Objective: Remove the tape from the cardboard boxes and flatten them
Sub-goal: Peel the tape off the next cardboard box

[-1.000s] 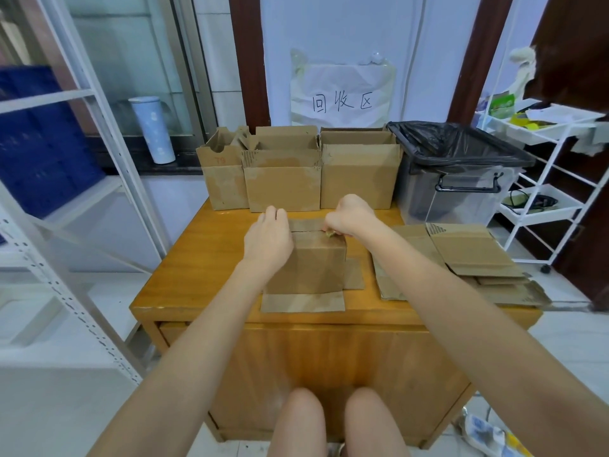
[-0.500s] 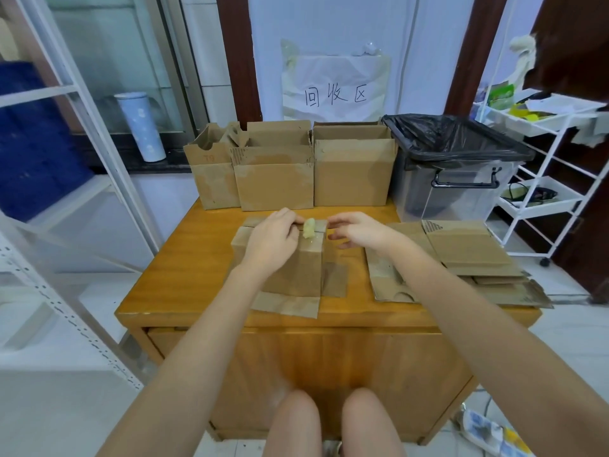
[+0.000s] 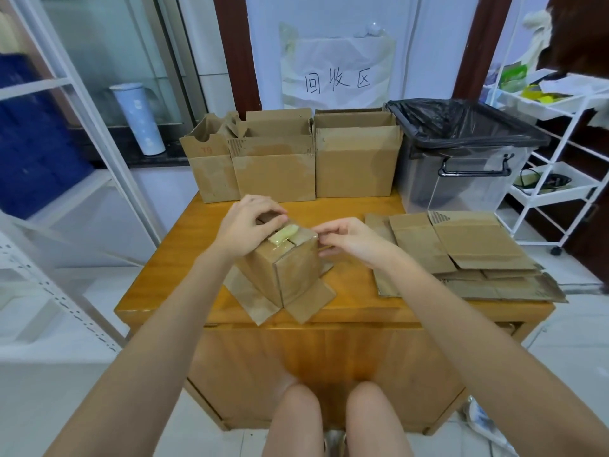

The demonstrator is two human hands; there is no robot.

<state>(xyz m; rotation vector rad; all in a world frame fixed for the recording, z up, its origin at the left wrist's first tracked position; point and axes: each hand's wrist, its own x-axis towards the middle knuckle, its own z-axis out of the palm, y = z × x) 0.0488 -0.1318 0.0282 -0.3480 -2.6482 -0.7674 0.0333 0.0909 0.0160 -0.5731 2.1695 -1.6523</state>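
A small cardboard box (image 3: 280,265) is stood upside down near the middle of the desk (image 3: 158,268), towards its front edge, with its lower flaps splayed out on the wood. A crumpled yellowish strip of tape (image 3: 283,233) is seen partly lifted from the seam on the box's top. The left hand (image 3: 245,225) is rested on the top's far left corner, with its fingers curled around that corner by the tape. The right hand (image 3: 346,240) is held at the box's upper right edge with fingers pinched together; whether a tape end is caught between them cannot be told.

The task is judged to be partly done. A pile of flattened boxes (image 3: 461,255) is laid along the right side of the desk, so several boxes appear finished. Three open boxes (image 3: 290,159) are lined up along the back edge and are not yet flattened, and the box in hand is not yet free of tape. A bin lined with a black bag (image 3: 461,153) is placed at the back right corner, probably for the removed tape.

On the wall behind, a paper sign (image 3: 337,74) is taped up, and "回收区" can be read on it. A faint red mark, seemingly "T9", is printed on the leftmost of the standing boxes.
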